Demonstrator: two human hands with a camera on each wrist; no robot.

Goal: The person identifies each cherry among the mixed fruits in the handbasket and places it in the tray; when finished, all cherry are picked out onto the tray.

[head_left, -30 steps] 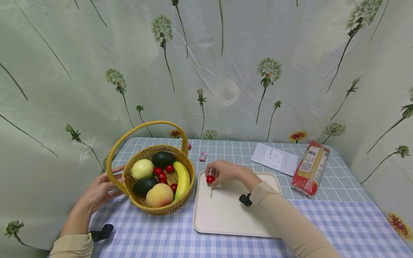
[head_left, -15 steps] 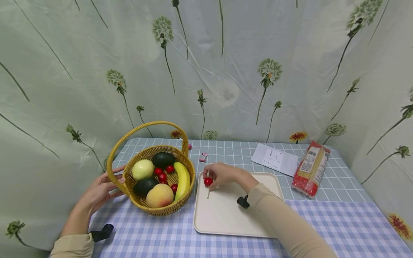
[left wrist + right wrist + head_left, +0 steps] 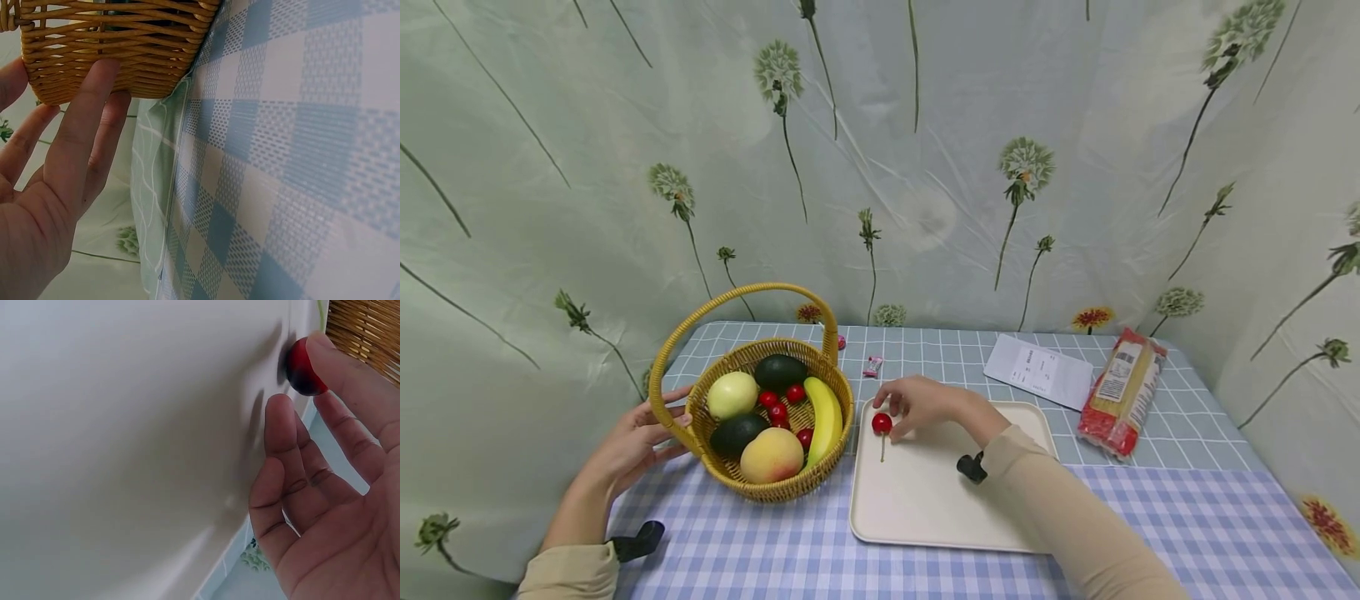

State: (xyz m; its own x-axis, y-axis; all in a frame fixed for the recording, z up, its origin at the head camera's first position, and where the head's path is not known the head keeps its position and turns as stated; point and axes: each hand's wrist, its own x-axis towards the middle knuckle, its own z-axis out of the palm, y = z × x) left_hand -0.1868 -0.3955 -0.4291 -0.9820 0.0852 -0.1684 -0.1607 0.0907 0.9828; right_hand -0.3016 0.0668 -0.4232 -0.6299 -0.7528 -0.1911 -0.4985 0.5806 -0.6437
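Observation:
A wicker basket (image 3: 831,450) with a tall handle stands at the left, holding a banana (image 3: 824,421), a peach (image 3: 771,455), a pale green fruit (image 3: 732,395), dark green fruits and several red cherries. My left hand (image 3: 638,440) rests its extended fingers on the basket's left side; the left wrist view shows the fingertips against the weave (image 3: 119,37). On the left part of a cream tray (image 3: 955,508) is a single red cherry (image 3: 882,423), its stem towards me. Around it are the parted fingers of my right hand (image 3: 925,406), the thumb overlapping the cherry (image 3: 303,369) in the right wrist view.
Behind the tray lie a small wrapped candy (image 3: 872,367) and a white labelled packet (image 3: 1037,367). Further right is a red and clear pasta bag (image 3: 1122,392). Another small pink item (image 3: 841,342) shows behind the basket. A floral curtain hangs at the back.
The cherry has shifted slightly left and towards me on the tray. My right fingers have spread from around it. The left hand and basket have stayed in place.

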